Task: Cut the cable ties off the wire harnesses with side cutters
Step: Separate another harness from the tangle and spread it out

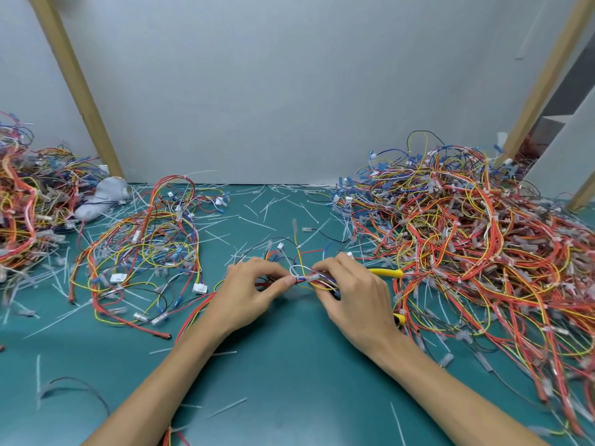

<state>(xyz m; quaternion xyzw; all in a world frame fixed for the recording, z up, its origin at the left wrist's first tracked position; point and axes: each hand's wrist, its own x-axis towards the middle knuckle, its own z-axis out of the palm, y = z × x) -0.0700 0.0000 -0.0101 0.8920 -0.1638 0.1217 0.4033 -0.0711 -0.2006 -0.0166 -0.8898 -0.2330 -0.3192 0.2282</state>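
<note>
Two hands, one harness, near the middle of the table [289,365].

- Left hand [254,284]: thumb and fingers pinch the harness [302,279] at its left end.
- Right hand [351,289]: fingertips pinch the same bundle at its right end.
- Harness: short bunch of red, yellow, blue and black wires. Its long axis runs left to right between the hands.
- Tie [297,271]: white loop standing up from the bundle in the gap between the hands, nearer the left thumb. Not yet cut.
- Cutters [386,272]: two yellow handles show past the right hand, one at its far side, one near the wrist. The head is hidden under the palm. Whether the hand holds them or they lie on the table cannot be told.
- Judgement: the tie lies just left of the right fingertips. The right hand, nearer the cutters, seems best placed to bring the blades across the bundle's axis while the left steadies.
- Piles of harnesses: large one at right [467,236], smaller at left [145,252].
- Cut ties [227,408]: scattered over the table.
</note>
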